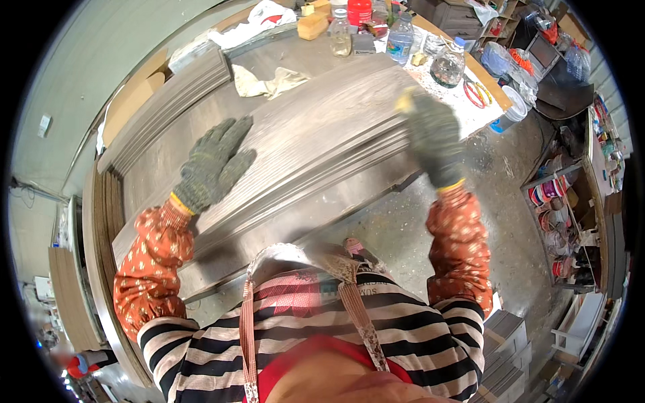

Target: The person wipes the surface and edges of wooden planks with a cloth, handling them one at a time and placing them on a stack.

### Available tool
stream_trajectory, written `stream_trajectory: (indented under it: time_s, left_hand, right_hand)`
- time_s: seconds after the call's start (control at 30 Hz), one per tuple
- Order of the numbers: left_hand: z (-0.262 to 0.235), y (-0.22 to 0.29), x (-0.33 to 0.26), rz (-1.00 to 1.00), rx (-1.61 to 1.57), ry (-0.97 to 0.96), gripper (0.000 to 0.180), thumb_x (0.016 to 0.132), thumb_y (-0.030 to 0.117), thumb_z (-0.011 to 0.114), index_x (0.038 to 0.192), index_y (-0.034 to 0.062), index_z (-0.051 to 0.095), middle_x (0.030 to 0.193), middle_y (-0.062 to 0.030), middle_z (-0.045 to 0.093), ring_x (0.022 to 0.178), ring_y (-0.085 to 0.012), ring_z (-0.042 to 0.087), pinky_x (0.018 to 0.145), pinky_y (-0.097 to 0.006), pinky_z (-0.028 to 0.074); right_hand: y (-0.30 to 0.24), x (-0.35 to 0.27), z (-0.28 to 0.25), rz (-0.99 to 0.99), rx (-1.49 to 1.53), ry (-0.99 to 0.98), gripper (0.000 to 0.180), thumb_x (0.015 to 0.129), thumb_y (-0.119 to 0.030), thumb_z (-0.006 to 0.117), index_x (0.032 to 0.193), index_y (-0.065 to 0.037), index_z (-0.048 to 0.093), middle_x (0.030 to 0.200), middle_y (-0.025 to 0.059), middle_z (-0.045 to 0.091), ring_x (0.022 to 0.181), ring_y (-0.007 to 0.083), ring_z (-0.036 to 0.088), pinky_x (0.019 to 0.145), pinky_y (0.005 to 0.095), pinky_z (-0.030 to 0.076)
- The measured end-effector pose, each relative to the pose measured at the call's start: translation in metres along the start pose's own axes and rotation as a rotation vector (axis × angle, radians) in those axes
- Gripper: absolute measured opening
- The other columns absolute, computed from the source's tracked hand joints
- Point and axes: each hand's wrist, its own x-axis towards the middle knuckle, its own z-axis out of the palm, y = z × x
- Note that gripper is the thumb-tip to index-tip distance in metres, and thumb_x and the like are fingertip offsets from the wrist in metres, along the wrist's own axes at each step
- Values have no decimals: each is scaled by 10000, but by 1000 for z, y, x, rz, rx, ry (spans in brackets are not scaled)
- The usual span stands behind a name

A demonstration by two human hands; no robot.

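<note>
A long grey-brown wood-grain panel (316,121) with grooved edges lies slantwise in front of me, on top of other boards. My left hand (213,164), in a dark green knitted glove with a yellow cuff, rests on the panel's left part; its fingers are stretched out and hold nothing. At the panel's right end is my right hand (433,138), gloved alike and smeared by motion. A small yellow patch (404,101) shows at its fingertips; whether it is a held piece or part of the glove is unclear. A crumpled cream cloth (269,83) lies beyond the panel.
More grooved panels (168,101) are stacked at the far left. Along the back stand clear bottles (400,40), a yellow sponge block (312,27) and a red container (359,11). Red-handled scissors (477,94) lie near the right edge. A cluttered shelf (557,221) stands farther right.
</note>
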Motion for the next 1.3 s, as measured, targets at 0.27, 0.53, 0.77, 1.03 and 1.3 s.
stream_trajectory:
  time_s: [0.27,0.53,0.77,1.03,1.3]
  left_hand:
    - [-1,9,6,-2,-44,-16,543,905,279,551,1367,19,434,1338,-222,477,1264,-394,419,1044,-450,325]
    - [-11,11,9,-53,-21,-71,514,898,190,554,1359,-8,442,1392,-181,454,1311,-356,389,1079,-432,290]
    - [-7,-5,2,109,121,-8,526,878,266,588,1337,37,475,1327,-204,504,1237,-435,440,1018,-496,361]
    - [8,-10,-12,-6,410,-15,548,955,385,449,1440,148,355,1514,-132,279,1418,-324,196,1159,-474,134]
    - [1,-104,-152,-436,489,138,500,964,402,445,1315,49,493,1333,-161,499,1275,-306,418,1091,-436,305]
  right_hand:
    - [-15,7,-17,26,185,34,414,851,-98,563,1263,-118,526,1190,117,547,1090,282,527,936,424,420]
    - [81,-6,-19,260,187,49,335,824,-81,652,1157,-77,605,1179,135,601,1093,305,567,905,408,458]
    - [70,62,30,246,723,-169,324,844,-184,664,1142,-60,640,1068,133,663,1007,269,618,892,355,474]
    - [52,179,107,233,528,-406,397,935,-369,509,1174,-73,621,1075,191,644,1005,329,591,905,397,426]
    - [56,165,156,721,1192,-358,424,967,-280,530,1268,17,498,1164,72,560,1030,174,519,933,307,393]
